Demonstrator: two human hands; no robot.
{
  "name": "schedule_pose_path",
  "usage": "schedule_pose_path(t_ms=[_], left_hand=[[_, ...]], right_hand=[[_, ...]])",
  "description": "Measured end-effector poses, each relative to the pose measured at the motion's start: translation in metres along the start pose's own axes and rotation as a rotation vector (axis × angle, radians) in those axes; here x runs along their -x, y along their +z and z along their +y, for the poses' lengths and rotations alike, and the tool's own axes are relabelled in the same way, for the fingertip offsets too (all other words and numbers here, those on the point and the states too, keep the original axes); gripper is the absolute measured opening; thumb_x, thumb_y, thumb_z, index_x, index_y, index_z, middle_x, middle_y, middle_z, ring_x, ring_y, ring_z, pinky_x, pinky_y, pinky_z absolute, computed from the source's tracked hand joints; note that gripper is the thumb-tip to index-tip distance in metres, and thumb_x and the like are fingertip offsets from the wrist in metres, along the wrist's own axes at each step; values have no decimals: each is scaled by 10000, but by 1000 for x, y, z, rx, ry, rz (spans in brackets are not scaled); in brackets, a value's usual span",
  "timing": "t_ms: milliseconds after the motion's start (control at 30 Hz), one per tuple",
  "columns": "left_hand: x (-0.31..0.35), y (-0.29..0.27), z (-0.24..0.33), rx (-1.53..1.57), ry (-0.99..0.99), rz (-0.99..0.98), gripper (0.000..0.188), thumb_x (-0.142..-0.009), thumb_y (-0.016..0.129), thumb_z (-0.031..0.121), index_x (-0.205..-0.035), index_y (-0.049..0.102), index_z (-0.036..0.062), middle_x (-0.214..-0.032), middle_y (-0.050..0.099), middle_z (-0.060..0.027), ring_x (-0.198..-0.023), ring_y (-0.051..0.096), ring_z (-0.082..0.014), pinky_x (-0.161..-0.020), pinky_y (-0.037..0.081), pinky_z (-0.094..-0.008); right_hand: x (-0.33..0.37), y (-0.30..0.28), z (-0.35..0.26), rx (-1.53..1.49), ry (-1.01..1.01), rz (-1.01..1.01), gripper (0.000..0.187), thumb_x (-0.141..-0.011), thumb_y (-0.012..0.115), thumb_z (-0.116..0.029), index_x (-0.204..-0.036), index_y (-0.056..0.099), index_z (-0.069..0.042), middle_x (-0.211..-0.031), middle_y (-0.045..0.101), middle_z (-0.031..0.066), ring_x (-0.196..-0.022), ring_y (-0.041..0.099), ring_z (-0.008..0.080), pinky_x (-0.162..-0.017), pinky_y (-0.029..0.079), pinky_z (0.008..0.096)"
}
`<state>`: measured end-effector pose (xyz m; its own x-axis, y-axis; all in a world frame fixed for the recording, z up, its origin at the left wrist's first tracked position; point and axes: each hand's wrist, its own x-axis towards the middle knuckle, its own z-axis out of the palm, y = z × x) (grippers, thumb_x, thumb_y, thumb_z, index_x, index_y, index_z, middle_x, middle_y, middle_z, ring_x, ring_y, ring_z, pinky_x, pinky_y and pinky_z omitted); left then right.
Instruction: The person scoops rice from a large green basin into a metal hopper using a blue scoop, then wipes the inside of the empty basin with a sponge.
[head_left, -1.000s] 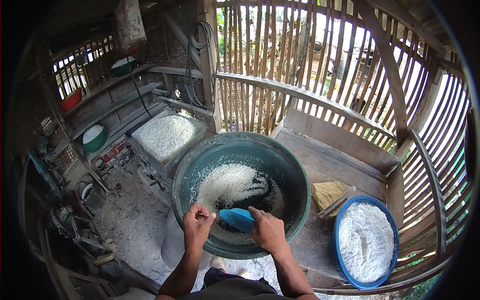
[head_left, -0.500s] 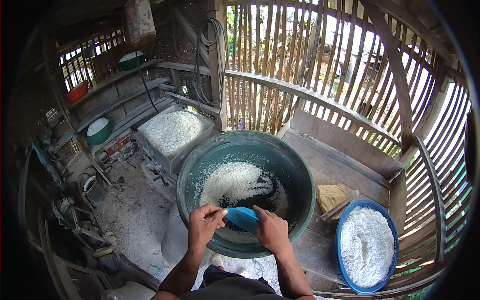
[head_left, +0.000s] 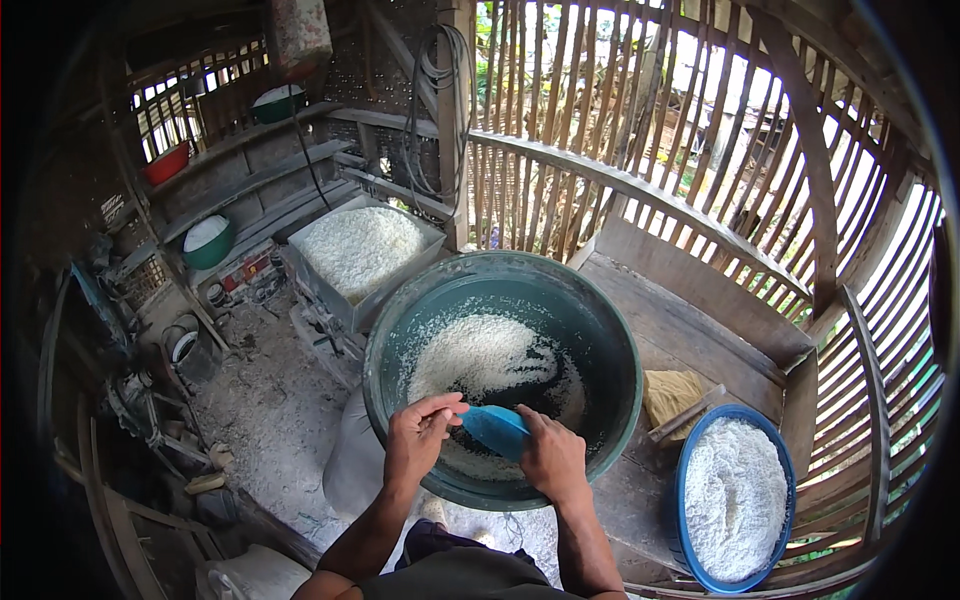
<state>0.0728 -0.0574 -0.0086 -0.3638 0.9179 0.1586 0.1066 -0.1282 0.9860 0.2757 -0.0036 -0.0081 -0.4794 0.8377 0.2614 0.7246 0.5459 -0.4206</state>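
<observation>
A wide green basin (head_left: 608, 318) holds a heap of whitish grains (head_left: 480, 350), spread thinner toward its right side. Over the near part of the basin, my right hand (head_left: 556, 455) grips a curved blue plastic scoop (head_left: 495, 430) by its right end, fingers wrapped round it. My left hand (head_left: 418, 435) is at the scoop's left tip, thumb and index finger drawn together in a pinch. What lies between those fingertips, if anything, is too small to make out. Both forearms reach in from the lower edge.
A square metal hopper (head_left: 425, 255) of white grains stands behind the basin's left. On the wooden bench (head_left: 690, 335) at right are a yellowish sack (head_left: 672, 395) and a blue basin (head_left: 690, 550) of white flour. Slatted walls enclose the far and right sides; machinery (head_left: 140, 400) stands left.
The view has shifted slightly, so the surroundings sit a little farther right. My left index finger is straighter at the scoop's tip. The right hand keeps its grip.
</observation>
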Motion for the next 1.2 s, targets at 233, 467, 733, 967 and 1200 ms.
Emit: schedule_pose_path(t_ms=[233,467,733,967,1200], left_hand=[[-2,0,-9,54,-19,-81,174,-906,676,69,-1027,701,-54,-874,744,-115,-744,696,-127,-672,542,-237],[3,8,21,-275,183,-45,236,-896,716,218,-966,718,-8,-895,734,-134,-787,711,-198,-713,547,-304],[-7,-7,32,-457,561,106,171,-834,736,112,-998,710,71,-943,717,-84,-911,680,-275,-795,536,-365],[-8,-11,3,-364,424,72,113,-846,713,100,-953,706,64,-901,711,-115,-837,683,-274,-735,536,-368],[3,-28,-16,-297,428,480,634,-767,705,-38,-1354,468,2,-1358,515,-182,-1295,458,-309,-1088,351,-403]], right_hand=[[0,-6,-4,-46,28,16,508,-758,575,-45,-1261,596,-110,-1080,687,144,-958,665,342,-809,532,441],[-7,-15,2,-101,-16,90,509,-756,579,-16,-1258,602,-96,-1077,684,169,-956,661,372,-838,527,461],[-7,-35,1,-31,-46,210,484,-775,531,65,-1248,603,-10,-1137,671,221,-1035,661,390,-901,519,431],[-16,-19,-6,37,-43,153,418,-817,519,6,-1222,621,-24,-1022,690,227,-936,673,402,-849,530,441],[-87,-21,37,424,-19,120,445,-807,533,-60,-1248,559,-17,-934,684,189,-781,684,362,-668,543,475]])
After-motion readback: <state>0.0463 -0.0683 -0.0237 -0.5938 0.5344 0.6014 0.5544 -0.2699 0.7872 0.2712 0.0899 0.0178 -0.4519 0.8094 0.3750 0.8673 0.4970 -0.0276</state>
